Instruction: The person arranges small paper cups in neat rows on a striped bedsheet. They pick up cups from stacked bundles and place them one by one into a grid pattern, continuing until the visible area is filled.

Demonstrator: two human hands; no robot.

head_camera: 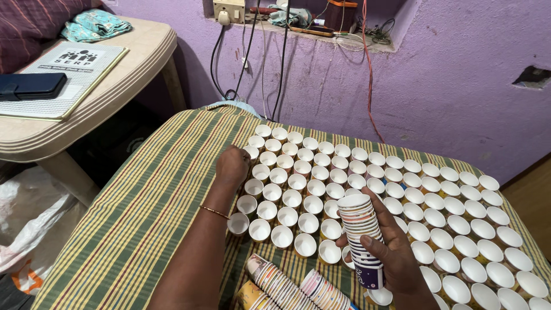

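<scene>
- At the far left stands a beige plastic table (138, 57), and on it lie a printed booklet (69, 74), a dark phone case (31, 86) and a folded teal cloth (94, 26).
- A striped cloth (143, 212) in green and yellow covers the surface where the person works.
- The left hand (232, 166) reaches out over the left edge of the cups, its fingers curled inward at a cup in the outer column; what they pinch is hidden behind the knuckles. A thin bangle (214, 212) sits on that wrist.
- Rows of open paper cups (356, 183) stand upright, side by side, across the cloth.
- Near the lower edge, several nested stacks of cups (287, 287) lie on their sides.
- The right hand (396, 252) grips an upright stack of nested cups (359, 224), held just above the standing rows.
- Behind, cables (252, 51) hang down a purple wall (447, 86).
</scene>
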